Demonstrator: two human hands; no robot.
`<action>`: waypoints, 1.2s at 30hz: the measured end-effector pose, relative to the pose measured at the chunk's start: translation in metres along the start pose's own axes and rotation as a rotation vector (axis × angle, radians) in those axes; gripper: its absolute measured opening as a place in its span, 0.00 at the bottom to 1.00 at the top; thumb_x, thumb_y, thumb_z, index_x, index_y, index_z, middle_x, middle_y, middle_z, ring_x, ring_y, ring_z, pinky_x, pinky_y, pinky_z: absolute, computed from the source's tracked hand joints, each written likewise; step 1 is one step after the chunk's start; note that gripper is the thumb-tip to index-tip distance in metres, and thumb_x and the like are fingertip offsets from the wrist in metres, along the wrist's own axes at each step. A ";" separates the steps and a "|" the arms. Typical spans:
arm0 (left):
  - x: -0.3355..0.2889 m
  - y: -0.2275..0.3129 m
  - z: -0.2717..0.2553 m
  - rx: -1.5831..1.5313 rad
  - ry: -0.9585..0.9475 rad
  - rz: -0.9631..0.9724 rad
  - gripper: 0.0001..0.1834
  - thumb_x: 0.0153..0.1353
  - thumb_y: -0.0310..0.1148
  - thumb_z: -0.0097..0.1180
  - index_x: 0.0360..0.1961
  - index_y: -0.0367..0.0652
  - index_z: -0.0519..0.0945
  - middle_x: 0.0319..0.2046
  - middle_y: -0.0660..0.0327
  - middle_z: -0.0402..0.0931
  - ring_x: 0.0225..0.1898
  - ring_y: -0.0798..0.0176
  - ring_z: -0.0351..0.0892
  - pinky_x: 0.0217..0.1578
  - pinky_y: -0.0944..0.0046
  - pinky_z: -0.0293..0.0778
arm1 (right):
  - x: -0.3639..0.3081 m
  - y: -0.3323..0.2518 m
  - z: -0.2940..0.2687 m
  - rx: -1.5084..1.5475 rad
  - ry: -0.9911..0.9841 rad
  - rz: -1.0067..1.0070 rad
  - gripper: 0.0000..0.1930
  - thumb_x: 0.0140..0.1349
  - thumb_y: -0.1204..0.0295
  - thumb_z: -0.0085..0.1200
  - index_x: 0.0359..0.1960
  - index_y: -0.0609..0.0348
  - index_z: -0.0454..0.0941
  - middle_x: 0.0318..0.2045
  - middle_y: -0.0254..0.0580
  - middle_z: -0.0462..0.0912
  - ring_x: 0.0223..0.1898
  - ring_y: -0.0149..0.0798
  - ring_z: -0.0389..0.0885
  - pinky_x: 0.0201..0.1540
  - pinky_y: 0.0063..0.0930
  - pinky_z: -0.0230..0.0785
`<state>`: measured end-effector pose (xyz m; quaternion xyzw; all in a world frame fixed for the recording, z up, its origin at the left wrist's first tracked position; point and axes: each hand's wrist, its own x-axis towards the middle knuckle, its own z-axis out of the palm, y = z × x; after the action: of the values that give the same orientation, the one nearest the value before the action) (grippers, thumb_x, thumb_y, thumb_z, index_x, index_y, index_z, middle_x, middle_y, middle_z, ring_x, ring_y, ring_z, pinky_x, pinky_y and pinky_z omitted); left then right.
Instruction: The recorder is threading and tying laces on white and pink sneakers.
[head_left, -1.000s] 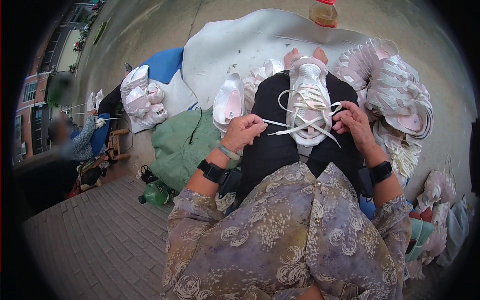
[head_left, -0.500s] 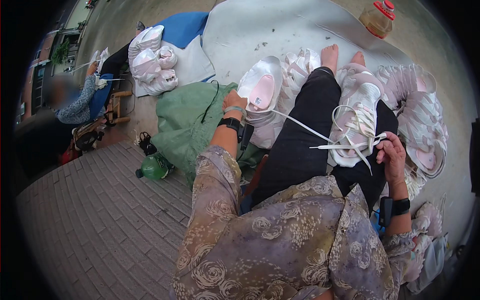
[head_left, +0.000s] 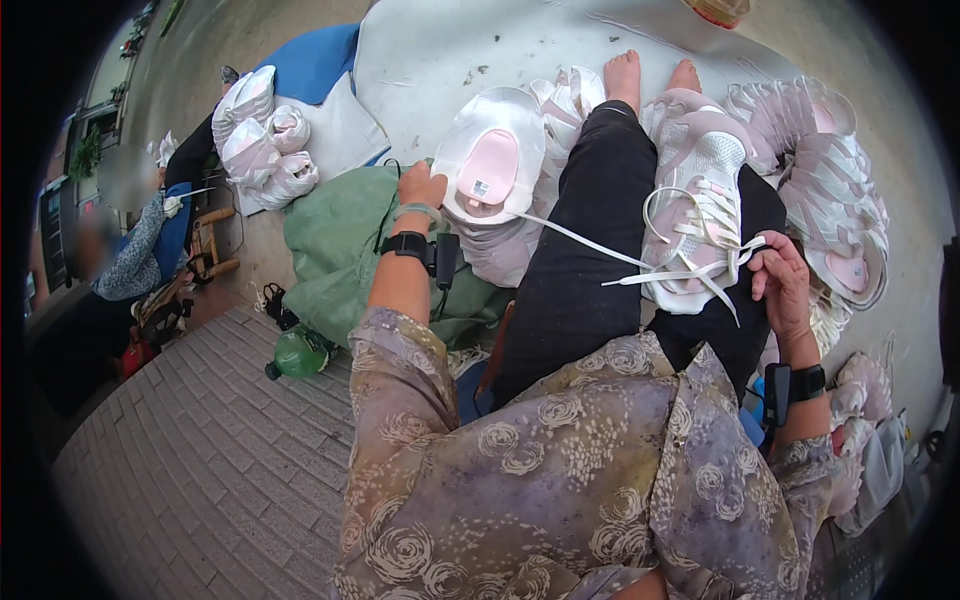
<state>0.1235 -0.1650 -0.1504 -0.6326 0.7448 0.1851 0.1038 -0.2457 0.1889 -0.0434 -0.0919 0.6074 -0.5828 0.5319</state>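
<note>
A white and pale pink sneaker (head_left: 694, 215) lies on my dark-trousered lap, its loops of white lace partly threaded. My left hand (head_left: 421, 188) is closed on the far end of the shoelace (head_left: 577, 240), which stretches leftward from the sneaker. That hand is beside a stack of shoes (head_left: 497, 250), topped by one with a pink insole (head_left: 489, 168); the lace is hard to make out against its white rim. At the sneaker's right side my right hand (head_left: 782, 282) pinches the lace near the eyelets. Other lace ends lie crossed over the shoe.
Shoe stacks stand right of my legs (head_left: 835, 200) and at far left (head_left: 262, 140). Green fabric (head_left: 335, 235) and a green bottle (head_left: 300, 352) lie left of me. A light sheet (head_left: 430, 60) is under my feet. Another person (head_left: 130, 250) sits at far left.
My left hand has drawn a little farther left from the sneaker with the lace. My right hand stays at the sneaker's side. The whole view has shifted slightly.
</note>
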 end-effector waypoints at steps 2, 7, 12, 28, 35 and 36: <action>-0.011 -0.006 -0.023 -0.217 0.114 -0.008 0.11 0.42 0.30 0.51 0.27 0.35 0.71 0.20 0.54 0.73 0.25 0.59 0.76 0.29 0.60 0.74 | 0.000 0.000 0.000 0.027 -0.027 -0.003 0.16 0.58 0.72 0.46 0.47 0.65 0.67 0.26 0.39 0.77 0.16 0.25 0.72 0.17 0.15 0.66; -0.053 -0.002 -0.078 -0.668 0.418 0.055 0.09 0.43 0.23 0.49 0.29 0.36 0.69 0.17 0.61 0.70 0.15 0.69 0.68 0.14 0.65 0.67 | -0.004 -0.003 0.016 -0.125 -0.128 -0.032 0.24 0.54 0.69 0.52 0.51 0.65 0.62 0.28 0.36 0.76 0.21 0.23 0.73 0.23 0.14 0.67; -0.143 0.068 -0.142 -0.995 0.540 0.453 0.12 0.46 0.17 0.46 0.35 0.35 0.69 0.24 0.63 0.72 0.23 0.74 0.69 0.25 0.75 0.67 | 0.003 0.007 0.026 -0.669 -0.141 -0.274 0.35 0.44 0.73 0.62 0.55 0.61 0.58 0.23 0.32 0.68 0.20 0.22 0.65 0.25 0.13 0.62; -0.187 0.071 -0.089 -1.229 -0.437 -0.090 0.22 0.51 0.49 0.56 0.36 0.40 0.77 0.29 0.59 0.77 0.30 0.65 0.76 0.33 0.66 0.71 | 0.021 0.013 0.038 -0.534 -0.126 -0.304 0.36 0.45 0.73 0.60 0.56 0.69 0.56 0.20 0.36 0.72 0.20 0.25 0.69 0.23 0.18 0.66; -0.216 0.080 -0.068 -1.447 -0.546 0.189 0.30 0.53 0.54 0.54 0.45 0.37 0.70 0.36 0.58 0.76 0.38 0.63 0.75 0.40 0.62 0.71 | 0.024 0.011 0.040 -0.643 -0.089 -0.325 0.36 0.45 0.73 0.60 0.55 0.71 0.55 0.19 0.36 0.72 0.19 0.26 0.70 0.21 0.19 0.66; -0.219 0.082 -0.066 -1.431 -0.500 0.243 0.32 0.55 0.54 0.52 0.48 0.36 0.68 0.40 0.57 0.75 0.42 0.62 0.74 0.43 0.60 0.70 | 0.024 0.010 0.040 -0.634 -0.083 -0.316 0.36 0.45 0.73 0.59 0.55 0.71 0.55 0.18 0.35 0.71 0.18 0.26 0.70 0.21 0.19 0.66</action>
<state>0.0870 0.0174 0.0068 -0.3988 0.4622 0.7698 -0.1866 -0.2199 0.1498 -0.0547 -0.3686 0.7142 -0.4363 0.4045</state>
